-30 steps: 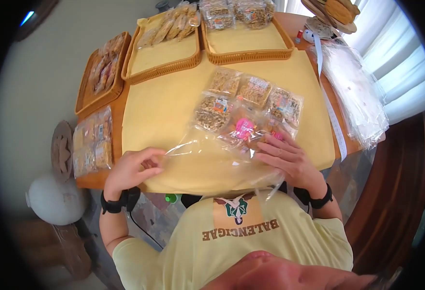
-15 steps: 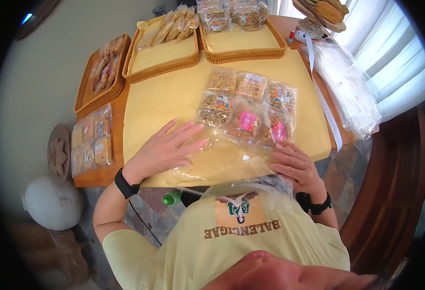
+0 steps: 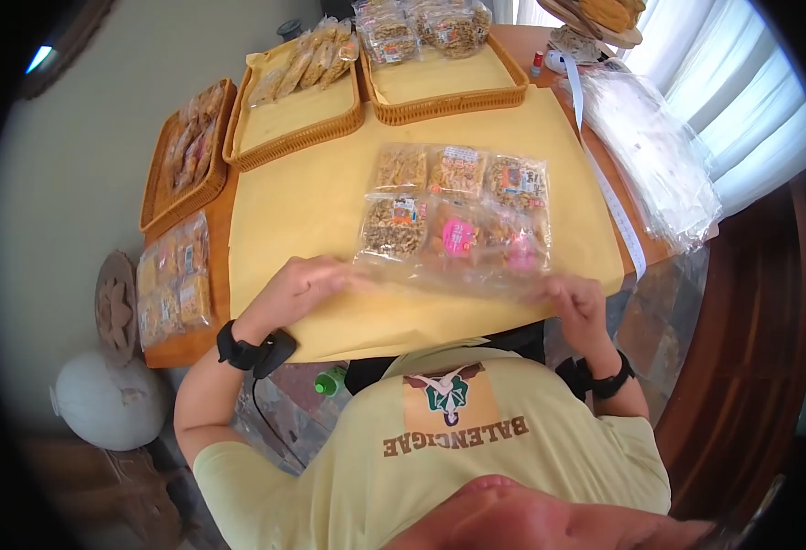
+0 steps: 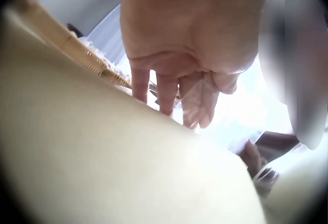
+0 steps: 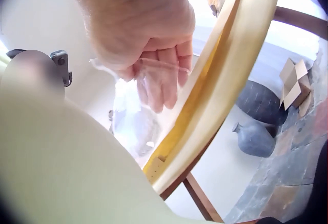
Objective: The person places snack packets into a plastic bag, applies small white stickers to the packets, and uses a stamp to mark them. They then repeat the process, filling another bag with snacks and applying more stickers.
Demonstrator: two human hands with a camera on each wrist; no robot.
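A clear plastic bag holding several flat snack packs (image 3: 458, 170) lies on the yellow sheet (image 3: 284, 215) in the head view, two of the packs with pink labels. My left hand (image 3: 307, 286) pinches the left end of the bag's near edge; in the left wrist view the hand (image 4: 189, 34) has clear film between thumb and fingers. At the right end of that edge, my right hand (image 3: 579, 307) pinches the plastic, and the right wrist view shows this hand (image 5: 141, 34) with film across its fingers.
Wicker baskets (image 3: 307, 137) with packaged snacks line the table's far side. A filled pack (image 3: 174, 275) lies at the left edge. Clear bags (image 3: 646, 156) and a measuring tape (image 3: 609, 202) lie to the right.
My left hand, spread over the sheet half a second ago, now holds the bag's edge. The loose plastic near my body has been drawn in close to the packs, which shifted slightly left.
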